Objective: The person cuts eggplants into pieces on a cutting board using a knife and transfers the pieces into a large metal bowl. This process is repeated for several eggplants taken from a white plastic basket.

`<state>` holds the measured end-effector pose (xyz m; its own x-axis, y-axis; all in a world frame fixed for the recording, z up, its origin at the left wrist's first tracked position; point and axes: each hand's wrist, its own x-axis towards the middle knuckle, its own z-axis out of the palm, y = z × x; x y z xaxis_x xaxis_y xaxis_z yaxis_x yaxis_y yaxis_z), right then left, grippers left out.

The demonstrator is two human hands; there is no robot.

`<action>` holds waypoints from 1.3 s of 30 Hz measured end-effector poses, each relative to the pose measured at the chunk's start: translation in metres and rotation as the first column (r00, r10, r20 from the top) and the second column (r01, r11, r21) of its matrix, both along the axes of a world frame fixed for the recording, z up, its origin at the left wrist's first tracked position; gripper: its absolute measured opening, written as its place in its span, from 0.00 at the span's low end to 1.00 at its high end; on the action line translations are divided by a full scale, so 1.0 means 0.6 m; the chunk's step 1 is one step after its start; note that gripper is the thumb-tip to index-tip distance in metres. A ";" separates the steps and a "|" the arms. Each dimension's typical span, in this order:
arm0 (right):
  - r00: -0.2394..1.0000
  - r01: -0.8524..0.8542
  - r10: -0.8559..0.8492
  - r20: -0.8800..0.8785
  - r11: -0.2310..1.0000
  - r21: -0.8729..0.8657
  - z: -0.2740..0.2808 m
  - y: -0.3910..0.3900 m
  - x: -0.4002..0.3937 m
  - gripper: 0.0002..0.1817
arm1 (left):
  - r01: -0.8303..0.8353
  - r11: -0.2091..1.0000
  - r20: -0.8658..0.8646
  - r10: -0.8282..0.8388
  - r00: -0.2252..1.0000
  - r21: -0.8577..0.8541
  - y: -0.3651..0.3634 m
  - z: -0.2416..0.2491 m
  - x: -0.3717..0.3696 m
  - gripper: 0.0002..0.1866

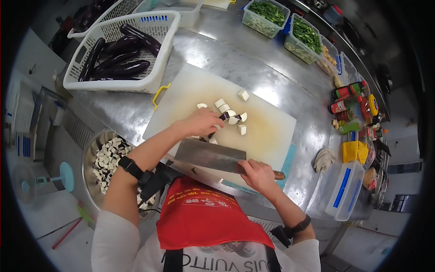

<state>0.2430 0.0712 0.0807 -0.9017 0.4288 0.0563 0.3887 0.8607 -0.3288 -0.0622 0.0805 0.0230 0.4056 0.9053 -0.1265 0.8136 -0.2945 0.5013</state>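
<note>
On a white cutting board (pixel 267 118) lie several cut eggplant pieces (pixel 224 108), white inside with dark purple skin. My left hand (pixel 206 121) bends over some of them at the left of the group, its fingers curled down against a piece with dark skin. My right hand (pixel 258 174) is wrapped round a cleaver (pixel 210 155) near the junction of blade and wooden handle. The wide blade lies along the board's near edge, close below my left hand, with a few pieces beside its upper edge.
A steel bowl (pixel 89 156) of cut eggplant stands at the left, below table height. Whole eggplants (pixel 122 68) fill a white basket (pixel 158 68). Tubs of chopped greens (pixel 306 34), bottles (pixel 349 90), a cloth (pixel 324 160) and a clear container (pixel 344 192) stand right.
</note>
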 end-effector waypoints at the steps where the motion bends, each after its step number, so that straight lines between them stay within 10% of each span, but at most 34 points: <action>1: 0.999 0.032 -0.034 -0.027 0.998 -0.044 0.003 -0.002 0.020 0.15 | -0.017 1.000 0.000 0.017 1.000 -0.018 0.002 0.007 -0.017 0.18; 4: 0.904 0.363 -0.421 -0.074 0.847 -0.389 -0.014 -0.018 0.085 0.11 | -0.283 0.957 0.205 0.265 0.942 0.061 -0.001 -0.019 -0.056 0.20; 6: 0.715 0.465 -0.699 0.025 0.449 -0.763 -0.038 -0.002 0.112 0.07 | -0.499 0.866 0.300 0.468 0.831 0.032 -0.004 -0.051 -0.045 0.30; 7: 0.602 0.438 -0.788 0.125 0.196 -0.877 -0.055 0.007 0.123 0.06 | -0.550 0.832 0.280 0.513 0.812 0.071 -0.004 -0.066 -0.024 0.32; 11: 0.448 0.250 -0.862 0.238 -0.135 -0.959 -0.135 0.058 0.129 0.05 | -0.491 0.870 0.205 0.474 0.856 0.038 0.039 -0.073 0.035 0.39; 15: 0.535 0.202 -0.806 0.253 -0.169 -0.965 -0.145 0.062 0.092 0.05 | -0.194 0.948 0.450 0.293 0.844 -0.254 0.042 -0.080 0.017 0.39; 21: 0.727 0.274 -0.625 0.285 -0.117 -0.955 -0.143 0.033 0.045 0.05 | -0.179 0.983 0.000 0.179 0.984 0.040 -0.104 -0.015 -0.014 0.56; 28: 0.755 0.215 -0.603 0.258 -0.143 -0.966 -0.156 -0.043 -0.028 0.05 | -0.578 0.735 0.236 0.528 0.816 0.355 -0.166 -0.092 0.101 0.57; 39: 0.825 0.222 -0.516 0.230 -0.078 -0.972 -0.142 -0.047 -0.090 0.05 | -0.869 0.338 0.540 0.684 0.490 0.360 -0.164 -0.087 0.103 0.35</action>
<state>0.1888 0.0428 -0.0043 -0.6194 0.4802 -0.6211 0.3410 -0.5480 -0.7638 -0.0004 -0.0179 -0.0293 -0.5964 0.6652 0.4492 0.6868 0.1332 0.7146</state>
